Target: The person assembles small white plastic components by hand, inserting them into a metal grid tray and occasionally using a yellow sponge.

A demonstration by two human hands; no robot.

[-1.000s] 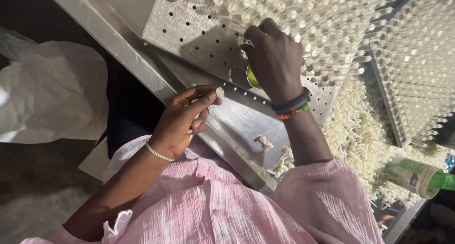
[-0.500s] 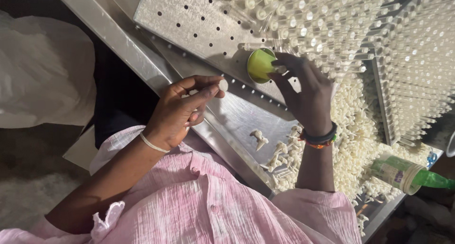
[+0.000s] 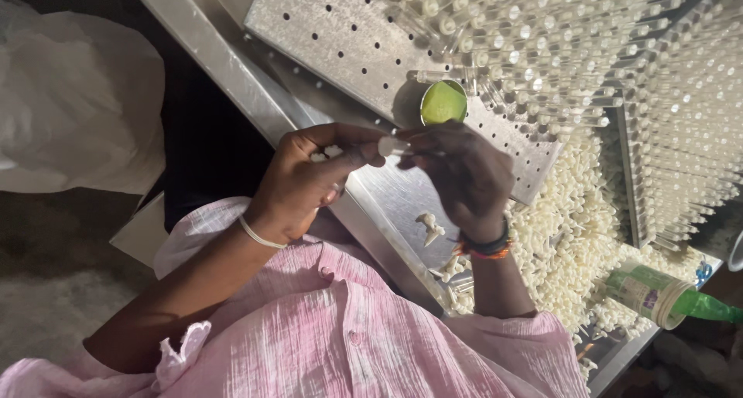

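Observation:
My left hand, with a thin white bracelet on the wrist, pinches a small white-tipped tube and keeps a few white plugs tucked in its fingers. My right hand, wearing a dark and orange wristband, meets it from the right, its fingertips closed on the other end of the same tube. Just above the hands a round green container rests alone on the perforated metal plate. Both hands hover over the steel tray.
Several clear tubes stand in the plate's holes at upper right. A heap of white plugs lies to the right, a green bottle on its side at lower right, and a white plastic bag at left.
My right hand has let go of the green container, which now lies on the plate, and has come down to meet my left hand at the tube.

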